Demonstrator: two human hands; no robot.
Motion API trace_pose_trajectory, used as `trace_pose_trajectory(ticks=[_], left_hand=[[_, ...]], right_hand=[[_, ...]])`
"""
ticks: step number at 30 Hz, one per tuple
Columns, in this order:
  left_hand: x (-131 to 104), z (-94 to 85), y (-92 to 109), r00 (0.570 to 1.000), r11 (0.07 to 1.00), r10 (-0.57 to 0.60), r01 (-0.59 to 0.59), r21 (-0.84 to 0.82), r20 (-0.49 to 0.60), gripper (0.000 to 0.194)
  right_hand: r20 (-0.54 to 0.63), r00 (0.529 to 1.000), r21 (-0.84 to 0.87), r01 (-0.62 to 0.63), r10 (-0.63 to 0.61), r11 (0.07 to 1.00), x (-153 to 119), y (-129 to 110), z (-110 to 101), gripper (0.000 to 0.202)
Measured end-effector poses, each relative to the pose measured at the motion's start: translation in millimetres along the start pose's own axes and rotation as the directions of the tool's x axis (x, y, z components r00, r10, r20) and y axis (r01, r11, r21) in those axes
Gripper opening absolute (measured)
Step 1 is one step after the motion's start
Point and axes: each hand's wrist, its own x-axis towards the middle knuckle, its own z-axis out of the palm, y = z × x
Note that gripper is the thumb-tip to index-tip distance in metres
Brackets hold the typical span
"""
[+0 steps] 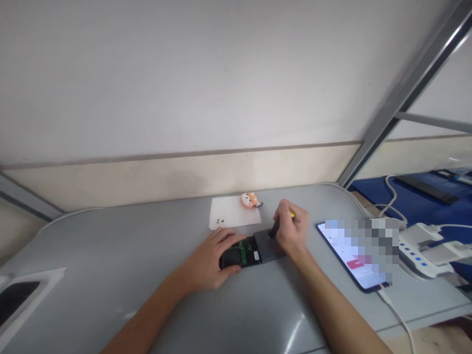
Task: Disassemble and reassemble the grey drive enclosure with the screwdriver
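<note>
On the grey table lies an opened dark electronic device (247, 254), its green circuit board exposed at the left and a flat dark grey cover (269, 246) at the right. My left hand (216, 260) grips the device's left end, thumb along the near side and fingers along the far side. Above the grey cover, my right hand (294, 228) is closed around a dark-handled tool with a yellow end (292, 214), which looks like a screwdriver. Its tip is too small to make out. Behind the device, several tiny dark pieces (220, 221), perhaps screws, rest on white paper (230, 209).
An orange-and-white animal-faced case (250, 200) sits on the paper. To the right are a lit phone (354, 258) with a charging cable (396, 312) and a white power strip (420, 258). A metal post (383, 125) rises at the right; a wall (184, 88) stands behind.
</note>
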Motion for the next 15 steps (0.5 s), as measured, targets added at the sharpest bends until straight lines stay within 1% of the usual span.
trace_pose_trajectory(ticks=[4, 6, 8, 10, 15], left_hand=[[-1, 1.3, 0, 1.000, 1.000, -0.011, 0.011, 0.017, 0.001, 0.066], [-1, 3.1, 1, 1.000, 0.999, 0.002, -0.002, 0.041, -0.012, 0.067], [-1, 6.0, 2, 0.999, 0.997, 0.030, -0.027, 0.068, -0.031, 0.066], [0, 9.3, 3, 0.998, 0.995, 0.047, -0.043, 0.086, -0.049, 0.061], [2, 12.1, 4, 0.996, 0.995, 0.072, -0.068, 0.069, -0.054, 0.044]], right_hand=[[-0.034, 0.999, 0.013, 0.008, -0.008, 1.000, -4, -1, 4, 0.046], [-0.005, 0.999, 0.005, 0.036, -0.036, 0.999, -7, -2, 6, 0.045], [0.048, 0.995, -0.022, 0.087, -0.086, 0.996, -9, -3, 8, 0.045], [0.082, 0.989, -0.035, 0.124, -0.121, 0.992, -10, -4, 9, 0.045], [0.105, 0.987, -0.034, 0.123, -0.119, 0.992, -11, -5, 9, 0.045]])
